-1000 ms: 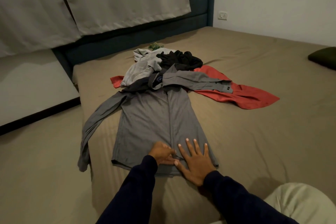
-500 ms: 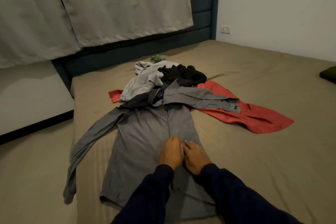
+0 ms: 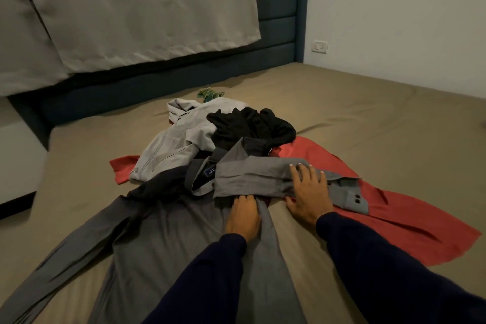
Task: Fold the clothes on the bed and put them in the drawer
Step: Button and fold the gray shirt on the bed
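A grey long-sleeved shirt (image 3: 163,239) lies spread face up on the bed, collar away from me. One sleeve stretches down to the left; the other lies across to the right over a red garment (image 3: 381,216). My left hand (image 3: 243,216) rests on the shirt's upper chest with its fingertips tucked under the sleeve's lower edge. My right hand (image 3: 307,192) lies flat with spread fingers on that right sleeve, near the cuff. Behind the collar sit a light grey garment (image 3: 178,150) and a black garment (image 3: 249,126).
The bed (image 3: 368,126) has a tan sheet and a dark blue headboard (image 3: 278,23) at the back. Grey curtains (image 3: 131,13) hang at the left. A small green item (image 3: 209,93) lies beyond the pile. A wall socket (image 3: 320,46) is at the right.
Both hands slid from the shirt's hem up along its front to the chest. My right hand then moved out onto the right sleeve, and I leaned in closer.
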`<state>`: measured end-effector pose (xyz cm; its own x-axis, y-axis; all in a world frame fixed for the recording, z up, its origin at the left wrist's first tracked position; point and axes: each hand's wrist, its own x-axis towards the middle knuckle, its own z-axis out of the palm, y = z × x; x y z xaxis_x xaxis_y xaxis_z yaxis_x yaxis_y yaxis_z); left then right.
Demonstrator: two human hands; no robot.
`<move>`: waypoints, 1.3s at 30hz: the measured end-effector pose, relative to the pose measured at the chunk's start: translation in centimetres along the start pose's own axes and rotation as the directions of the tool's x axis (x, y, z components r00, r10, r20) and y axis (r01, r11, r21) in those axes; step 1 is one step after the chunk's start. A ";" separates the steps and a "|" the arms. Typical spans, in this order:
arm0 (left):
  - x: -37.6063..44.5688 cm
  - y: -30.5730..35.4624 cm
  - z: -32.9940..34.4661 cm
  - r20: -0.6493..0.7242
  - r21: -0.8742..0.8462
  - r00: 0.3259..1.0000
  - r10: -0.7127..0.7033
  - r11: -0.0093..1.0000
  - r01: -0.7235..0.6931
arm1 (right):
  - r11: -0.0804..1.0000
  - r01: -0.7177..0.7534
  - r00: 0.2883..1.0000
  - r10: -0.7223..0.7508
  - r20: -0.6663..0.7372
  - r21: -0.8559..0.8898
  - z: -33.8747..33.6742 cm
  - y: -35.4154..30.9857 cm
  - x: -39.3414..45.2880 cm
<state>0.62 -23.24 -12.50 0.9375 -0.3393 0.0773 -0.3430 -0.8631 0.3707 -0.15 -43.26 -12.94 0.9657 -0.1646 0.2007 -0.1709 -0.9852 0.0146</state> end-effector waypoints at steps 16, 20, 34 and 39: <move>2.6 -1.2 1.3 0.031 0.160 0.999 0.039 0.986 -0.044 | 0.947 0.281 0.948 -0.250 -0.197 0.153 -17.5 2.8 2.8; 2.6 -1.6 1.2 0.140 0.075 0.987 0.077 0.993 -0.088 | 0.946 0.324 0.945 -0.322 0.056 -0.029 -22.2 -0.4 -2.0; -0.9 -6.8 -3.7 0.394 0.262 0.918 -0.047 0.963 -0.063 | 0.336 -0.639 0.676 -0.183 0.714 0.692 -13.6 -8.8 -20.6; -3.6 -6.9 -4.4 0.309 -0.304 0.949 -0.061 0.939 0.159 | 0.731 -0.321 0.847 -0.062 0.527 0.602 -12.2 -10.5 -24.7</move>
<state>-0.14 -14.46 -11.25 0.8925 -0.3851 -0.2348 -0.1551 -0.7508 0.6421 -24.59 -28.23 -6.12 0.9320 -0.1038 -0.3473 -0.3173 -0.6968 -0.6433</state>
